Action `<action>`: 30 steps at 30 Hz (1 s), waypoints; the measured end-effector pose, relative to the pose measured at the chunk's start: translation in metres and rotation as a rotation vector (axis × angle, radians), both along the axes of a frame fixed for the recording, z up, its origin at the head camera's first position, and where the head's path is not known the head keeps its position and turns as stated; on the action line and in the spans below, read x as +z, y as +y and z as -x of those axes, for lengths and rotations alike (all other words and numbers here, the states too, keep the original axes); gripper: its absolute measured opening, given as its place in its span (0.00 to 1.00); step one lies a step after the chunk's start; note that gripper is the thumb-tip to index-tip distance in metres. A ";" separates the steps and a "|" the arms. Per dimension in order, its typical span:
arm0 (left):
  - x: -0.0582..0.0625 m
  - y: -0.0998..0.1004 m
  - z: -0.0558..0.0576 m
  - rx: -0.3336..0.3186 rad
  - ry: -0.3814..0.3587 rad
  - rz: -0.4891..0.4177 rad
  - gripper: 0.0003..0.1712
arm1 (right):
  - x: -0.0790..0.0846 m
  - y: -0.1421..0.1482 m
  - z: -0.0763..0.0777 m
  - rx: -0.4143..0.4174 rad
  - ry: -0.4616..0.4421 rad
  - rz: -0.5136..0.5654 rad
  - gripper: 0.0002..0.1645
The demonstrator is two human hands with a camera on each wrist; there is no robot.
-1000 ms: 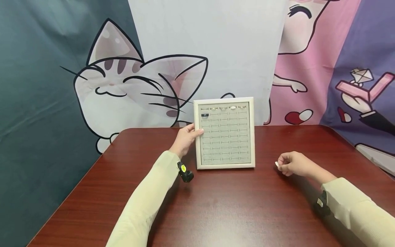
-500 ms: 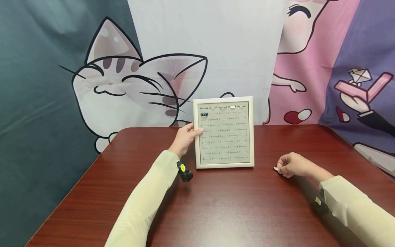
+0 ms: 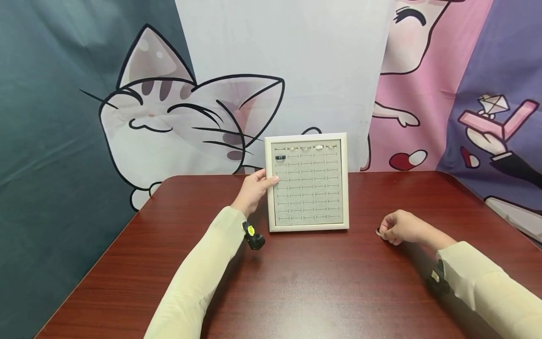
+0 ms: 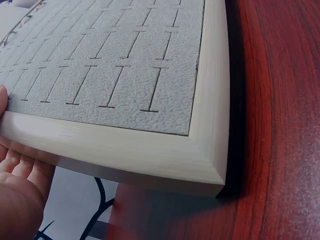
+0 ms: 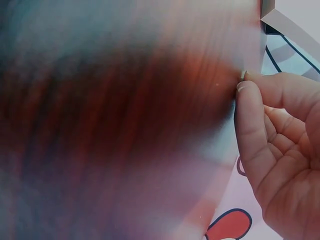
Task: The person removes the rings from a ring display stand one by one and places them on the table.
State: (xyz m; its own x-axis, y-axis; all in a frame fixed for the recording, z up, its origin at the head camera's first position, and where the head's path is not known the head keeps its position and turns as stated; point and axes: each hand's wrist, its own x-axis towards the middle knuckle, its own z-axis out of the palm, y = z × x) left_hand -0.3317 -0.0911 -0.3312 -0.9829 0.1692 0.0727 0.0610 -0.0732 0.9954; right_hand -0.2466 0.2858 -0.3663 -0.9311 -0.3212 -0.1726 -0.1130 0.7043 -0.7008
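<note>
A ring display board [image 3: 309,188] with a cream frame and grey slotted padding stands upright on the table. My left hand [image 3: 252,190] grips its left side, thumb on the front and fingers behind; the left wrist view shows those fingers [image 4: 25,167] under the frame. Several rings [image 3: 306,149] sit in the board's top row, and a dark ring [image 3: 280,158] is at the left of the second row. To the right of the board, my right hand [image 3: 402,228] pinches a small ring [image 3: 378,232] between thumb and forefinger, low over the table. Fingertips mostly hide it in the right wrist view.
The dark red wooden table [image 3: 322,292] extends around both hands. Behind its far edge hangs a printed cloth backdrop [image 3: 330,70] with cartoon figures. A small camera [image 3: 254,238] is strapped to the left wrist, another [image 3: 440,278] to the right.
My right hand has dipped slightly toward the table. The small ring has turned in its fingertips, from a pale face to a thin curved edge. The left hand and board stay put.
</note>
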 end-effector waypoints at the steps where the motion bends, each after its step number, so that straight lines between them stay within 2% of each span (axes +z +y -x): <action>1: 0.000 0.000 0.000 0.000 0.002 0.000 0.21 | 0.000 0.000 0.000 0.000 0.003 -0.001 0.03; 7: 0.000 0.000 0.000 0.000 0.000 -0.002 0.21 | 0.005 -0.002 -0.002 -0.013 0.025 -0.011 0.06; 11: 0.000 0.000 0.001 -0.009 0.002 0.007 0.21 | 0.016 -0.008 0.001 -0.029 0.083 -0.020 0.11; 15: 0.000 -0.001 0.001 -0.011 0.009 0.009 0.20 | 0.041 -0.023 0.013 -0.045 0.209 -0.053 0.15; 20: 0.000 0.000 0.000 -0.008 0.010 0.010 0.20 | 0.070 -0.055 0.026 -0.078 0.343 -0.065 0.14; 25: 0.000 -0.001 0.000 0.000 0.009 0.014 0.20 | 0.081 -0.094 0.035 -0.085 0.464 -0.043 0.14; 30: 0.000 -0.001 -0.001 -0.003 0.007 0.025 0.20 | 0.090 -0.128 0.047 -0.083 0.616 -0.087 0.14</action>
State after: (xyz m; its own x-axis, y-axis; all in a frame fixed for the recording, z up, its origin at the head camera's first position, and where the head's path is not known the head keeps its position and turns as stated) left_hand -0.3304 -0.0918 -0.3317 -0.9818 0.1742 0.0749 0.0675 -0.0484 0.9965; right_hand -0.2940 0.1581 -0.2767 -0.8894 -0.2521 0.3814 -0.4200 0.7800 -0.4639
